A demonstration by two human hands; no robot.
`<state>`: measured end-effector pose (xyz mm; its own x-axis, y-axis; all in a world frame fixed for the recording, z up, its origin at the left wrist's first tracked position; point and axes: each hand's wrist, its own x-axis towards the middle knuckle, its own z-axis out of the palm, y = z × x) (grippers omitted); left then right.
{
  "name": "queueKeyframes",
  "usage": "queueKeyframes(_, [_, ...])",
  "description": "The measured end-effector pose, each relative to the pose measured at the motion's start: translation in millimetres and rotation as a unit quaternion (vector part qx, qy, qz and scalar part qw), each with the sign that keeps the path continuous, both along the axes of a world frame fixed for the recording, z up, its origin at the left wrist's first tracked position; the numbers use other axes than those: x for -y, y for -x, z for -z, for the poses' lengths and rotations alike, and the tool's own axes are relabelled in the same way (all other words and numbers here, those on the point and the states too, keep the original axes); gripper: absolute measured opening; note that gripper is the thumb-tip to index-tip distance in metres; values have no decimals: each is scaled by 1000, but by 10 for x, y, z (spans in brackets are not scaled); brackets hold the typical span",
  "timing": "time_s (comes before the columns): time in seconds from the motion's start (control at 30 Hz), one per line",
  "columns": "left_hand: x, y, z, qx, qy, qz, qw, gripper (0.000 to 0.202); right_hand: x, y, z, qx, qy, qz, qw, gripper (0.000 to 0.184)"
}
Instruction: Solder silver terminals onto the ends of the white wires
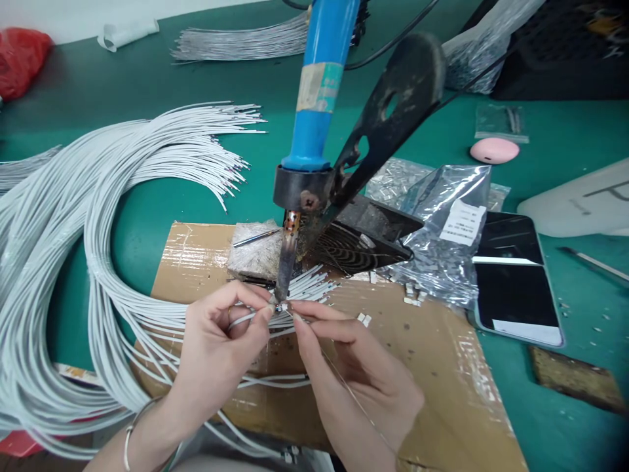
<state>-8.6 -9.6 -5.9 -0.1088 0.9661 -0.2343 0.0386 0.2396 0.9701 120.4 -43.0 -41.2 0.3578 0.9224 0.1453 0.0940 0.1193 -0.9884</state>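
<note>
A blue-handled soldering iron (pixel 319 85) is clamped upright in a dark metal stand (pixel 388 118), and its tip (pixel 284 275) points down at my fingers. My left hand (pixel 221 354) pinches the end of a white wire (pixel 240 320) right under the tip. My right hand (pixel 354 373) pinches a thin strand of solder wire (pixel 344 380) and holds its end at the same spot. Both hands meet over a cardboard sheet (pixel 432 367). A fan of white wire ends (pixel 314 285) lies just behind my fingers.
A large bundle of white wires (pixel 98 216) curves across the left of the green table. A plastic bag of small metal parts (pixel 442 242) and a phone (pixel 515 282) lie to the right. A pink object (pixel 494 150) and a red bag (pixel 19 56) sit further back.
</note>
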Motion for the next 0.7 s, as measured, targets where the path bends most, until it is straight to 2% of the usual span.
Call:
queueKeyframes(0.17, [54,20,72,5,21,12,1000,13,21,-39,4,16,-13,-2,1000,13])
queueKeyframes(0.27, [153,38,116,-15,33,33,999,15,22,-189,7,-10,23,83,996,6])
queueKeyframes(0.3, [195,48,118,-34,34,54,997,15,19,-272,15,-34,36,112,993,7])
queueKeyframes(0.33, [238,64,116,-58,29,88,994,15,17,-368,29,-65,27,122,990,17])
queueKeyframes(0.43, [366,149,112,-146,-20,215,965,15,29,-683,102,-161,8,113,981,44])
queueKeyframes(0.47, [405,189,124,-175,-48,235,955,16,41,-775,136,-169,17,111,979,47])
queueKeyframes(0.53, [474,277,174,-224,-112,228,941,20,78,-911,214,-156,32,115,980,51])
queueKeyframes(0.6, [534,358,247,-259,-160,186,934,23,122,-974,289,-125,54,126,983,56])
queueKeyframes(0.7, [608,436,345,-244,-139,178,943,25,173,-977,359,-85,87,136,983,60])
